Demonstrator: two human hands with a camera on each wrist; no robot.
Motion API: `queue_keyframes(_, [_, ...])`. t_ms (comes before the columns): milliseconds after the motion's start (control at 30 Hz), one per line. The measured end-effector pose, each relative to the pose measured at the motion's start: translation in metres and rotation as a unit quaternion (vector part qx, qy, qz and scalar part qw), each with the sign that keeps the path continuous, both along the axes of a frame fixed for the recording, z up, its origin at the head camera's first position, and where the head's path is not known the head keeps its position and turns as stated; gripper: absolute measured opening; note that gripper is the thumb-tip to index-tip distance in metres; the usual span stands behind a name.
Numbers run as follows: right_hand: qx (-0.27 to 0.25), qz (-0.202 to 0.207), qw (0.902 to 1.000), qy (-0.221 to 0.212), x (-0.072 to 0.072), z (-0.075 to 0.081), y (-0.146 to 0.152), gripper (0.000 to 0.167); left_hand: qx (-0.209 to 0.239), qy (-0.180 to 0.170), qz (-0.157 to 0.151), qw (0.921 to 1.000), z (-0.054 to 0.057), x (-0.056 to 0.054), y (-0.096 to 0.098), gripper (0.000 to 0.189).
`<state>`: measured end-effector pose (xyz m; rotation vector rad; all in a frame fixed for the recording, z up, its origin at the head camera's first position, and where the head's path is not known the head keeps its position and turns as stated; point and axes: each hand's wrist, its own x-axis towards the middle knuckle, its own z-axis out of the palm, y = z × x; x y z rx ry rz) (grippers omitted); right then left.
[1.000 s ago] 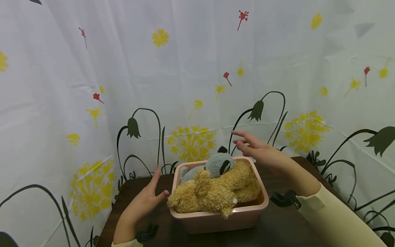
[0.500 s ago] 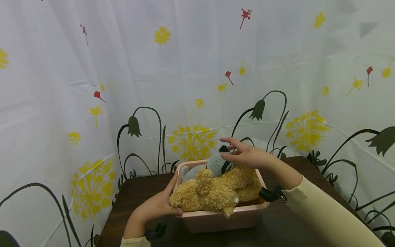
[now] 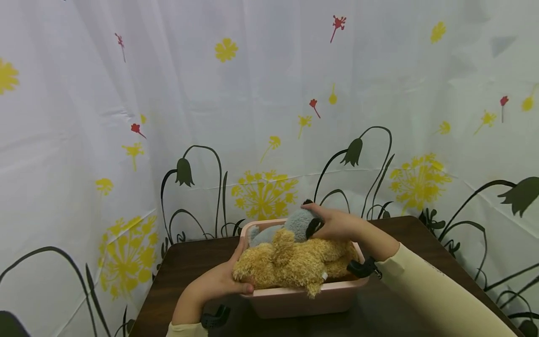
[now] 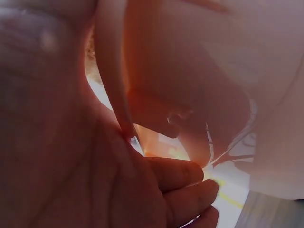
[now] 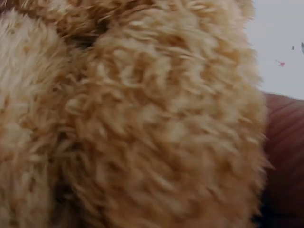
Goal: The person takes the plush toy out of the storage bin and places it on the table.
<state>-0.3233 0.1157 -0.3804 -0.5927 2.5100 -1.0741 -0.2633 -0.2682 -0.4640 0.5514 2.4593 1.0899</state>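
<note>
A pink plastic bin [image 3: 301, 304] on the table holds two plush toys. The shaggy tan one [image 3: 290, 267] lies on its side across the front; behind it is a grey plush toy [image 3: 298, 223] with black patches on its head. My left hand [image 3: 219, 282] grips the bin's left side, thumb over the front-left corner; the left wrist view has the fingers [image 4: 187, 190] curled by the bin's wall [image 4: 190, 71]. My right hand [image 3: 342, 227] holds the grey toy's head between thumb and fingers. Tan fur [image 5: 161, 118] fills most of the right wrist view, hiding those fingertips.
The dark brown table [image 3: 189, 262] extends on both sides of the bin. Behind it hangs a white curtain [image 3: 269, 93] printed with yellow, red and dark green flowers. A black wrist camera mount [image 3: 362, 267] sits beside the bin's right rim.
My left hand has moved right from beside the bin onto its left side. My right hand has come down and left from above the bin onto the grey toy's head.
</note>
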Motion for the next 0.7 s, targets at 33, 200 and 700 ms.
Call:
queue_keyframes(33, [-0.004,-0.001,1.0000,0.000,-0.001,-0.002,-0.001,0.094,0.000,0.000,0.003,1.0000,0.000,0.000,-0.001,0.136])
queue_keyframes(200, [-0.001,-0.012,0.9997,0.019,-0.001,-0.007,-0.008,0.096,0.004,0.003,0.011,0.9999,0.000,0.002,-0.002,0.135])
queue_keyframes(700, [-0.013,-0.031,0.9821,0.185,0.006,0.002,-0.012,0.083,0.071,0.030,-0.044,0.9961,-0.003,-0.001,0.003,0.137])
